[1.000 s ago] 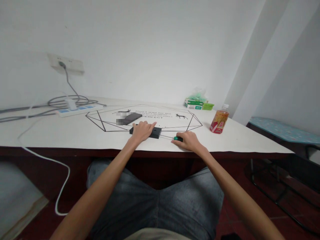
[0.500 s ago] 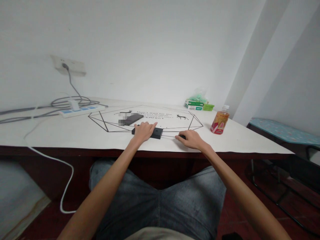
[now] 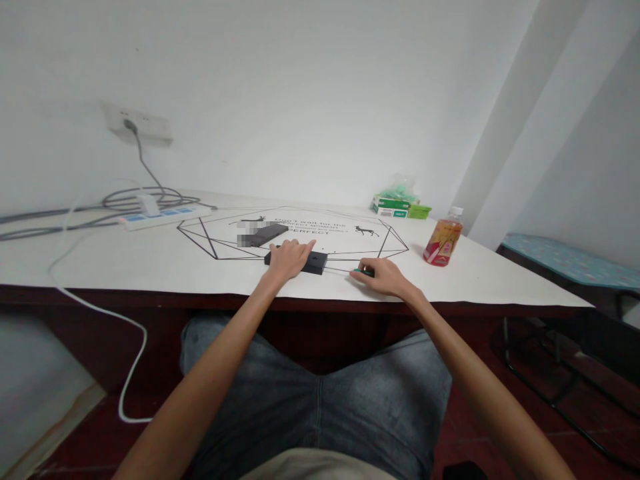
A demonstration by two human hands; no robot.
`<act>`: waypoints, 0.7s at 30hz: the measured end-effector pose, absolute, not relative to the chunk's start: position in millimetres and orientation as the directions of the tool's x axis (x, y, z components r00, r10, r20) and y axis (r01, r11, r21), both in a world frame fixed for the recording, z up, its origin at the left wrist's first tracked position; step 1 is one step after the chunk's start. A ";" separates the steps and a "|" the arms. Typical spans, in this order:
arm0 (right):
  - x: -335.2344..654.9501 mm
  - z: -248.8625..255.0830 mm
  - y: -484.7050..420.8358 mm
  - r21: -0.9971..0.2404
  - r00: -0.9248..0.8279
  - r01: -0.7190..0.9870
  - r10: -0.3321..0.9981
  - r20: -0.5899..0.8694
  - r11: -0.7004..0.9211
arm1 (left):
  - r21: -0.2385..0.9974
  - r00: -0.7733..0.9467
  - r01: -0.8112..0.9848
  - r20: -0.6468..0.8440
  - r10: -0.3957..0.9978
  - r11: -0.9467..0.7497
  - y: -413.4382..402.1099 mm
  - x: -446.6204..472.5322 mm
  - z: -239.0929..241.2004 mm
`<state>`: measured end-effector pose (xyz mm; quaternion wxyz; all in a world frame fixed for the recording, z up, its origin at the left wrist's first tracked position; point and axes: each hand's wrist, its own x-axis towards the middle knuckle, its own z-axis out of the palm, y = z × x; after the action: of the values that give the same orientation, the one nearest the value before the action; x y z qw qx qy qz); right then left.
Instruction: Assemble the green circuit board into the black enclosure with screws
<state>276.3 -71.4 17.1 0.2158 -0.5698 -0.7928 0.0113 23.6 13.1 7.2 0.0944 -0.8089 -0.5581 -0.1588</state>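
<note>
Holding down with the left hand (image 3: 287, 259) a black box (image 3: 317, 263) near the front edge of the tabletop (image 3: 483, 273), gripping with the right hand (image 3: 383, 276) a green-handled tool (image 3: 368, 272), thin shaft (image 3: 339, 269) toward the box's right end. Could skid off that end under a skewed push, or swivel the box under too light a palm.

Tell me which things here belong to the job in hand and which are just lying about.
In use:
black rectangular box, under the left hand
screwdriver, held by the right hand

Apparently lying about:
drink bottle
power strip
green-and-white carton
dark flat object
</note>
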 end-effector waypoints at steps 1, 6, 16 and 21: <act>278.6 16.6 -70.6 -0.278 -0.271 0.889 0.908 0.319 0.363 | 0.021 0.327 0.934 0.361 0.873 -0.358 13.2 23.6 7.2; 287.9 11.2 -64.2 -0.395 -0.248 0.849 0.925 0.286 0.350 | 0.014 0.327 0.935 0.351 0.878 -0.354 10.3 24.1 9.5; 283.3 5.2 -64.3 -0.409 -0.232 0.821 0.887 0.399 0.398 | -0.009 0.322 0.940 0.345 0.881 -0.340 8.2 24.1 11.2; 290.0 -4.3 -60.9 -0.520 -0.180 0.747 0.879 0.442 0.415 | -0.017 0.325 0.940 0.345 0.881 -0.341 6.9 24.5 12.3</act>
<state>290.0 -60.9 -4.3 0.3549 -0.5330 -0.7624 0.0933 24.5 6.9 12.3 0.1073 -0.8069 -0.5641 -0.1387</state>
